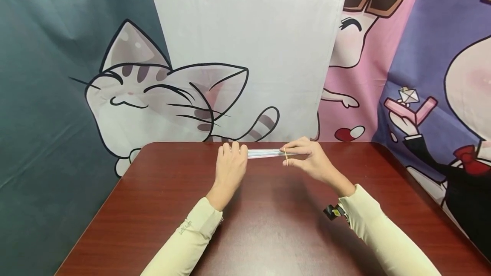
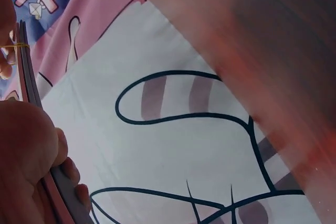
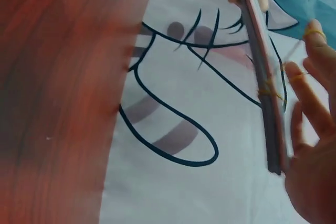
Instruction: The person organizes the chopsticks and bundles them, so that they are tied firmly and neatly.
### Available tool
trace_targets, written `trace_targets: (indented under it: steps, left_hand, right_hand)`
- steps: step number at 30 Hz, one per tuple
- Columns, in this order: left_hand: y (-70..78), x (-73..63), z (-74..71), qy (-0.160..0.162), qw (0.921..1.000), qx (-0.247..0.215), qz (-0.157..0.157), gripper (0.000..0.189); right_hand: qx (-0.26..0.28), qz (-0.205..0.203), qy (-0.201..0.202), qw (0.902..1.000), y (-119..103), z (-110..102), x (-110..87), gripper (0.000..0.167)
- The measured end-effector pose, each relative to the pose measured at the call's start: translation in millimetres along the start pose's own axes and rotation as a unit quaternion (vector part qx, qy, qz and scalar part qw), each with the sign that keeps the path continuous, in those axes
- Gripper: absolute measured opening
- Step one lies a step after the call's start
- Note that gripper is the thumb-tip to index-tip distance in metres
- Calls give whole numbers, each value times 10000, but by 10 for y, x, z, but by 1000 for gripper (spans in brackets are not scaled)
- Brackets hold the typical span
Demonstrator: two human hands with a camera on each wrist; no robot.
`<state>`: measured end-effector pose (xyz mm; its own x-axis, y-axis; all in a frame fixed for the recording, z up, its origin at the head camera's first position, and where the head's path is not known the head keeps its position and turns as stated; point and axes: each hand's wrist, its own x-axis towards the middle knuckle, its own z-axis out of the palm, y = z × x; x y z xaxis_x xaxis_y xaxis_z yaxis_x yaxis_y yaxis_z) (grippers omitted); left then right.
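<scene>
Over the far edge of the table, my left hand (image 1: pixel 232 163) grips one end of a thin flat stack (image 1: pixel 264 153) with white, pinkish and grey layers, seen nearly edge-on; its exact kind is unclear. At the stack's other end is my right hand (image 1: pixel 308 156). A yellowish rubber band (image 1: pixel 286 156) stretches between its thumb and fingers. In the right wrist view the band (image 3: pixel 269 94) loops around the stack (image 3: pixel 265 77) and runs out to the spread fingertips (image 3: pixel 314 31). In the left wrist view the band (image 2: pixel 21 45) also crosses the stack's far end.
A reddish-brown wooden table (image 1: pixel 261 225) lies beneath both arms. Behind it hangs a cloth backdrop (image 1: pixel 249 20) with a cartoon cat and figures. A small black device (image 1: pixel 332 212) sits at the right wrist by the cream sleeve (image 1: pixel 383 233).
</scene>
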<state>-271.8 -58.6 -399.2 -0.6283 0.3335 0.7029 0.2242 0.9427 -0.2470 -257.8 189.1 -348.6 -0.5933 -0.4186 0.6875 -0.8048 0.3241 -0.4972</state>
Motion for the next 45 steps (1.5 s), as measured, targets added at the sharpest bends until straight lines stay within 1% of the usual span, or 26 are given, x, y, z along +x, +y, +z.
trace_targets:
  steps: [2,3,5,7,9,10,12,15,16,18,20,22,25,27,29,32,35,39,40,43,45]
  left_hand:
    - [20,15,-3,103,9999,25,-27,23]
    - [29,21,-8,136,9999,37,-45,25]
    - [38,24,-10,209,9997,55,-77,27]
    - [42,27,-15,265,9996,75,-113,27]
    - [44,28,-22,319,9994,82,-140,26]
    - [44,26,-24,353,9992,79,-150,25]
    - [45,23,-27,381,9991,80,-167,23]
    - [44,14,-21,355,9991,79,-208,18]
    - [42,13,-19,320,9992,85,-233,16]
    - [38,13,-18,239,9992,102,-287,11]
    - [35,17,-18,215,9992,105,-328,7]
    - [36,21,-24,281,9989,88,-351,7]
    - [42,31,-28,511,9980,74,-365,8]
    - [45,37,-26,665,9970,63,-389,9]
    - [44,40,-27,723,9966,65,-391,8]
    - [38,40,-28,738,9967,38,-344,8]
    - [22,43,-33,775,9965,-11,-307,7]
    - [-3,58,-29,946,9950,-148,-270,4]
    - [-7,60,-28,972,9948,-172,-242,4]
    - [-12,62,-31,1031,9943,-222,-170,10]
    - [-14,62,-39,1065,9939,-269,-135,12]
  right_hand:
    - [-25,-339,482,9983,-120,23,-9,31]
    - [-25,-469,725,9963,-136,39,-26,30]
    - [22,-533,1155,9919,-158,68,-68,28]
    - [95,-465,1516,9873,-177,91,-109,26]
    - [195,-204,1764,9839,-207,106,-148,25]
    - [197,-3,1863,9823,-225,113,-168,25]
    - [189,558,2051,9770,-275,126,-203,25]
    - [217,1460,2258,9629,-347,141,-236,33]
    - [232,1709,2327,9571,-364,145,-242,37]
    - [337,2071,2489,9455,-386,156,-250,44]
    - [469,2282,2648,9357,-366,174,-265,49]
    - [619,2457,2834,9249,-310,200,-283,52]
    - [777,2647,3078,9106,-207,243,-300,53]
    - [1032,2731,3224,9005,-163,263,-295,53]
    - [1208,2827,3335,8912,-146,271,-280,50]
    - [1483,2993,3413,8786,-128,259,-248,45]
    - [1784,3159,3349,8696,-96,225,-201,32]
    - [2359,3370,3090,8575,-47,184,-142,6]
    - [2469,3438,2990,8552,-36,176,-134,3]
    - [2736,3541,2615,8552,-9,158,-115,14]
    - [2934,3552,2266,8582,12,147,-103,17]
